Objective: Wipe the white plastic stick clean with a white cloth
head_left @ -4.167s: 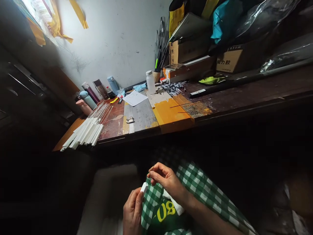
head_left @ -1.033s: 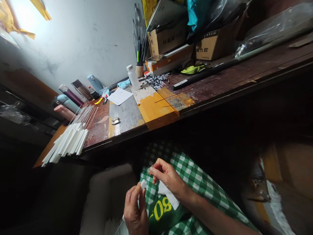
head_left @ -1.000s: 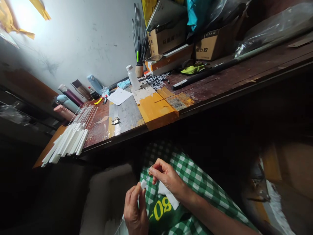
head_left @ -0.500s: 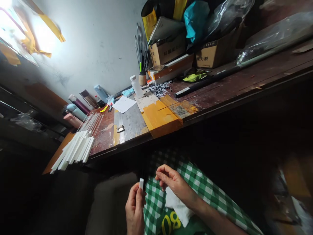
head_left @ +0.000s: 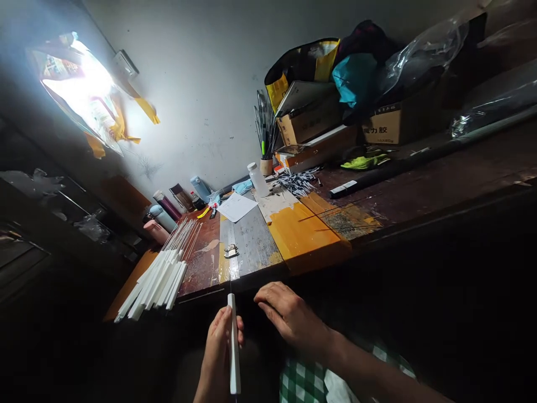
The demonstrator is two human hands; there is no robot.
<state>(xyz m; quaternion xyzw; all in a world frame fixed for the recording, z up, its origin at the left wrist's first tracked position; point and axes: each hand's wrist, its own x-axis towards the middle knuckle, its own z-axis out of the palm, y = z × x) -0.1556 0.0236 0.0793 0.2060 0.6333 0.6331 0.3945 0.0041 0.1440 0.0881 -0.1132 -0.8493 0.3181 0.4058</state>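
My left hand [head_left: 220, 347] grips a long white stick [head_left: 233, 344], held upright in front of the workbench edge, with a thin wire poking out of its top end. Just to the right, my right hand [head_left: 289, 319] hovers with its fingers loosely spread and nothing in it, a short gap from the stick. A bundle of similar white sticks [head_left: 157, 280] with thin rods lies on the bench [head_left: 411, 187] at the left. My lap in green checked cloth [head_left: 306, 380] shows below.
On the bench are a metal ruler [head_left: 229, 252], a paper sheet [head_left: 237, 206], a white bottle [head_left: 257, 179], several flasks [head_left: 161, 215], a cup of rods [head_left: 265, 126] and cardboard boxes [head_left: 388, 123] at the back. A bright window [head_left: 81, 89] is upper left.
The view tilted up from my lap toward the bench. My left hand turned the white stick upright and raised it; my right hand let go of its tip and opened.
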